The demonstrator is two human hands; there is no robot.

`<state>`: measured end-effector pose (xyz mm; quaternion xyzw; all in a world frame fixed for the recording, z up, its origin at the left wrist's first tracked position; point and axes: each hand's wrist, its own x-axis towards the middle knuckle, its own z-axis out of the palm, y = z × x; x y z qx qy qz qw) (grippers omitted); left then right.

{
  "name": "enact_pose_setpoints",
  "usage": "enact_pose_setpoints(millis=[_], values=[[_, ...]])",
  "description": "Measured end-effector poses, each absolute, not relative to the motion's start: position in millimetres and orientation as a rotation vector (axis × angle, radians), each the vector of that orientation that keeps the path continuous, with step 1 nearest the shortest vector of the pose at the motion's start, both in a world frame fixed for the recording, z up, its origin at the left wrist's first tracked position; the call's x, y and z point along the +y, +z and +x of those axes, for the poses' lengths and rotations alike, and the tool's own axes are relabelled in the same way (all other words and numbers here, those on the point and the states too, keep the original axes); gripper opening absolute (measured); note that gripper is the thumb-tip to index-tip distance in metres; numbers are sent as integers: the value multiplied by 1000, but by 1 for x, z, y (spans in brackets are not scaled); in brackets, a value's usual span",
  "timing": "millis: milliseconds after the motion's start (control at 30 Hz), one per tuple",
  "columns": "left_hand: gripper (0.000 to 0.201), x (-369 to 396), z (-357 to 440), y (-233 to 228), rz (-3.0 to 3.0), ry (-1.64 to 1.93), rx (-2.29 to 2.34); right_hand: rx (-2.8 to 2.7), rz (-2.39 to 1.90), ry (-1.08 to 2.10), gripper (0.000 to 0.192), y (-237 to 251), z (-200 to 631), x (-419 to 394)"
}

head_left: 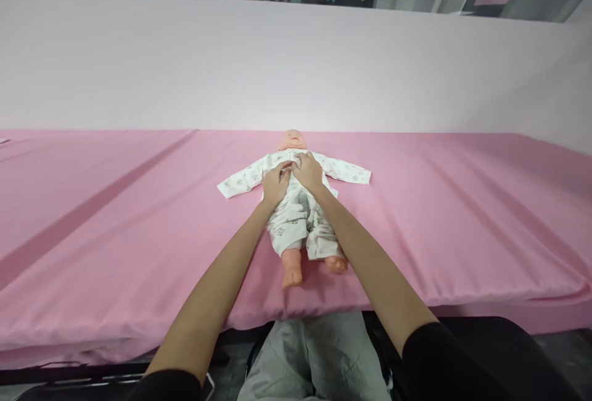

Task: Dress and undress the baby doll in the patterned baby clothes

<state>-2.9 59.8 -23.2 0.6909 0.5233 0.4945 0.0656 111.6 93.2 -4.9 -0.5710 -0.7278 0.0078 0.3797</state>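
A baby doll (291, 268) lies on its back on the pink sheet, head away from me and bare feet toward me. It wears a white patterned baby shirt (345, 170), long sleeves spread to both sides, and matching baby trousers (289, 229). My left hand (276, 182) is at the shirt's chest, fingers bent and closed on the cloth. Beside it, almost touching, my right hand (308, 171) has its thumb and fingers closed on the shirt front. The small bit of cloth between my fingertips is mostly hidden by the hands.
The pink sheet (139, 228) covers the table and has long creases. A white wall panel (296, 62) rises behind the table, with dark glass and heart stickers above. My legs (319, 358) are under the table's near edge, beside dark chair parts.
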Motion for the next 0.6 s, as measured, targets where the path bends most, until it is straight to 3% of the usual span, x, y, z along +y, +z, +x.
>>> enact_pose_setpoints(millis=[333, 600], values=[[26, 55, 6, -4, 2504, 1060, 1867, -1710, -1295, 62, 21, -14, 118, 89], [36, 68, 31, 9, 2315, 967, 2181, -1677, -1299, 191, 18, -13, 123, 90]])
